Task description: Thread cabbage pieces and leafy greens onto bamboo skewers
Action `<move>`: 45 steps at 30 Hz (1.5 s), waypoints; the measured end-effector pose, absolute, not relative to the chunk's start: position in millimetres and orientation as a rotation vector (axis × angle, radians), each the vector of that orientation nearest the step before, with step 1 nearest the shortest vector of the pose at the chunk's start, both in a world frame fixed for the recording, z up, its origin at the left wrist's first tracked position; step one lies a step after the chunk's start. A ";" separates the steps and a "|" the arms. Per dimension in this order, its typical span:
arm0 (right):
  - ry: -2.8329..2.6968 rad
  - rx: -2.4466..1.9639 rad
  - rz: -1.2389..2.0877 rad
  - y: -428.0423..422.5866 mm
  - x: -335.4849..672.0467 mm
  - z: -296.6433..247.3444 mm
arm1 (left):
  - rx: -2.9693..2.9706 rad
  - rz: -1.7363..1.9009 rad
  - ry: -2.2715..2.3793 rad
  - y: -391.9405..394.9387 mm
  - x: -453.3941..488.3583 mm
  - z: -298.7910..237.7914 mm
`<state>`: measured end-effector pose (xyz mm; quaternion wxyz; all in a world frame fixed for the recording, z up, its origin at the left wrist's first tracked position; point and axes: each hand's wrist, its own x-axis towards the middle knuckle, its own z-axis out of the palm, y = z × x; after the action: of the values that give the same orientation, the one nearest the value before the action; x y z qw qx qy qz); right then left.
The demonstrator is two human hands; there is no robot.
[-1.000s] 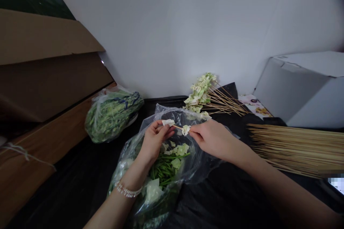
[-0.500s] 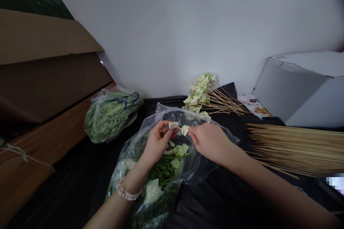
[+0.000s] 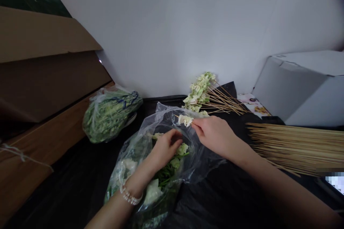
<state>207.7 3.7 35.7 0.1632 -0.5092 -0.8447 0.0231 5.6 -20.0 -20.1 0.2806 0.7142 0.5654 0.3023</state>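
My right hand (image 3: 213, 135) pinches a bamboo skewer (image 3: 177, 117) that carries pale cabbage pieces (image 3: 185, 120), held above the mouth of a clear plastic bag (image 3: 150, 157). My left hand (image 3: 166, 148) reaches down into that bag, fingers curled over cut cabbage and green stems (image 3: 172, 168). Whether the left fingers hold a piece is hidden. A beaded bracelet (image 3: 130, 196) sits on my left wrist.
A pile of finished cabbage skewers (image 3: 204, 94) lies against the wall. Bare bamboo skewers (image 3: 295, 146) lie in a heap at the right. A second bag of greens (image 3: 110, 114) sits at the left by cardboard (image 3: 45, 61). A white box (image 3: 303, 86) stands at the right.
My left hand let go of the cabbage piece at the skewer's tip and dropped into the bag. My right hand lifted the skewer slightly, with the pieces pushed together on it.
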 end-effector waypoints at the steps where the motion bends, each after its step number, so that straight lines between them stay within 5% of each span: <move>1: -2.409 -1.448 0.075 3.2 207.8 36.1 | 2.019 0.697 1.550 -20.9 6.4 -22.5; 12: -2.412 -1.386 0.132 -0.6 206.3 37.7 | 2.434 0.085 1.539 -26.6 14.3 -25.2; 28: -2.394 -1.371 0.149 -1.5 207.5 43.8 | 1.641 0.945 1.458 -18.5 5.3 -10.2; 45: -2.536 -1.210 0.403 3.5 229.6 55.7 | 1.089 1.264 1.250 -17.4 1.9 -0.4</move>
<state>229.6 3.5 55.7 0.1507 -0.4215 -0.8832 0.1403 1.9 -17.4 -0.4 0.5042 0.4509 0.5179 0.5237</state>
